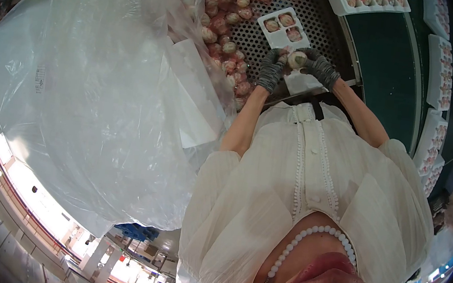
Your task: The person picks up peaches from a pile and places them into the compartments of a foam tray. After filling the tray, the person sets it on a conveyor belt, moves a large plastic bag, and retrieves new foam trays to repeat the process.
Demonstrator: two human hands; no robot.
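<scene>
Both my hands wear grey knit gloves and meet over a perforated metal table (pixel 262 38). My right hand (pixel 320 68) grips a pale round fruit (pixel 296 59), and the fingers of my left hand (pixel 271 70) close on its other side. Just beyond the fruit lies a white foam tray (pixel 276 15) holding three pinkish fruits. A second white tray (pixel 304 84) lies right under my hands. A pile of pink and cream fruits (pixel 224 22) covers the table to the left of my hands.
A big clear plastic bag (pixel 92 80) bulges up on the left, beside the fruit pile. On the right runs a green conveyor belt (pixel 386 65), with filled white trays (pixel 440 71) lined along its far side and top.
</scene>
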